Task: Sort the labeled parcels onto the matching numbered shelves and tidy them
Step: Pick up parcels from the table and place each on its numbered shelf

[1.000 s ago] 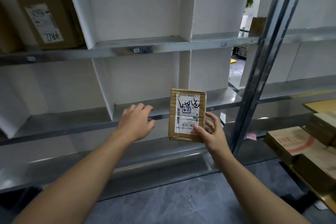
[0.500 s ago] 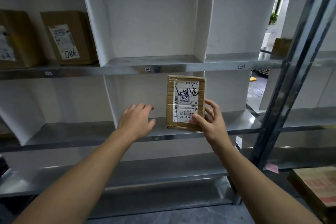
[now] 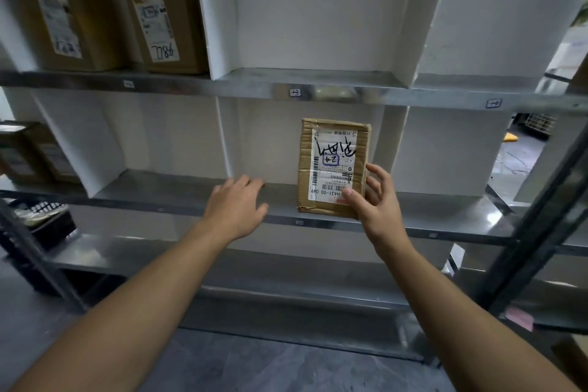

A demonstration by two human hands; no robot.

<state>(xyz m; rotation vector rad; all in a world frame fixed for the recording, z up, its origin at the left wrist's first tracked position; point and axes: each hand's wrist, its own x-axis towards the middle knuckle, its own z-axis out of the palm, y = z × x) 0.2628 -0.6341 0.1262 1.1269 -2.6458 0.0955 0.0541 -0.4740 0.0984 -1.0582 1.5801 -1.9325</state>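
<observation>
The parcel [image 3: 332, 169], its label upside down and marked 24, stood upright in front of the middle shelf [image 3: 445, 229]. The right hand [image 3: 374, 200] pinched its lower corner. The left hand [image 3: 237, 204] hovered over that shelf, fingers loose, holding nothing. Held by one corner, the parcel might have twisted loose and dropped past the shelf's front edge. Above the shelf, white dividers [image 3: 224, 137] left room between them.

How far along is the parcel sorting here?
Done: two labeled boxes stand on the upper left shelf. In hand: the right hand pinches a small parcel marked 24, upright before the middle shelf; the left hand hovers open beside it. Left: placing it; the shelf tags are too blurred to match.
</observation>
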